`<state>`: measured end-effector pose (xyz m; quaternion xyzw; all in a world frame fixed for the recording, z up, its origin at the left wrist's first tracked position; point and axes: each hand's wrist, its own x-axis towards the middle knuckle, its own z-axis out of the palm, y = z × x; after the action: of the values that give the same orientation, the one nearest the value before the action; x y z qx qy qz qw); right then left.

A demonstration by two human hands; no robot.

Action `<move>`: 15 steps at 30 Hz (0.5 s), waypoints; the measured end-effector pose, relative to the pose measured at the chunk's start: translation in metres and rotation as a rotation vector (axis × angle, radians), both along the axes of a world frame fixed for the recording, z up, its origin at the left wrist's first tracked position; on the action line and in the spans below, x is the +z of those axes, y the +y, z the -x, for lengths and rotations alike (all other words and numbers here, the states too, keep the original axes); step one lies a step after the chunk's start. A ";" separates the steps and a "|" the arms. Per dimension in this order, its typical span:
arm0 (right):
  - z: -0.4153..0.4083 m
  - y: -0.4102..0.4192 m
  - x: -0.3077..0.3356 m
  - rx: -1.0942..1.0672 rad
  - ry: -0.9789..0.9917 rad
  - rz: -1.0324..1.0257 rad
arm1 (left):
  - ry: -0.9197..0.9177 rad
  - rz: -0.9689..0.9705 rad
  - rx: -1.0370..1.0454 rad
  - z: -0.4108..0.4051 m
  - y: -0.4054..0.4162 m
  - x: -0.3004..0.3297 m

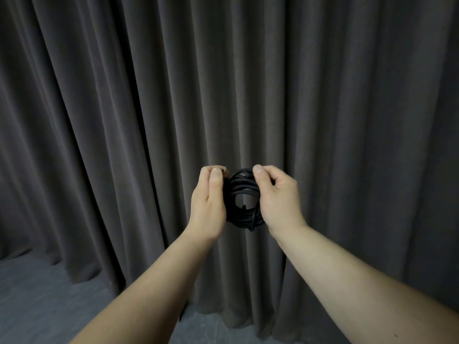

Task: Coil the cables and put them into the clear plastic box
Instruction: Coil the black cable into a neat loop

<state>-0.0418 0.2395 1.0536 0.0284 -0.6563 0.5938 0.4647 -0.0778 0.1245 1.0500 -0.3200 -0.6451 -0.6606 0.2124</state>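
Black cable coil (242,209) — between both hands.

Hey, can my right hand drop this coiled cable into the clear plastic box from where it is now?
Probably not yet: no box is in view. Both the right hand and left hand hold the black cable coil up before a dark curtain.

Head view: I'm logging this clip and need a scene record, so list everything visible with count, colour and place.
cable: one, black, wound into a coil, held up in the air at the middle of the view
curtain: one, dark grey, pleated, hanging across the whole background down to the floor
floor: one, grey, lower left and along the bottom
left hand: one, bare, grips the coil's left side
right hand: one, bare, grips the coil's right side, thumb on top
No box in view.
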 end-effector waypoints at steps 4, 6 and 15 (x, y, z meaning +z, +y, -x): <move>0.001 0.006 0.004 -0.016 0.011 -0.007 | -0.136 -0.010 -0.234 0.000 -0.003 -0.015; 0.002 0.004 0.004 0.017 0.004 0.029 | -0.126 0.024 -0.274 -0.004 -0.001 -0.015; 0.006 0.001 0.001 0.285 -0.088 0.183 | -0.349 -0.201 -0.354 -0.006 0.000 -0.006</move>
<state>-0.0480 0.2407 1.0548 0.0526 -0.6085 0.7116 0.3474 -0.0715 0.1246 1.0436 -0.2863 -0.5370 -0.7935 0.0100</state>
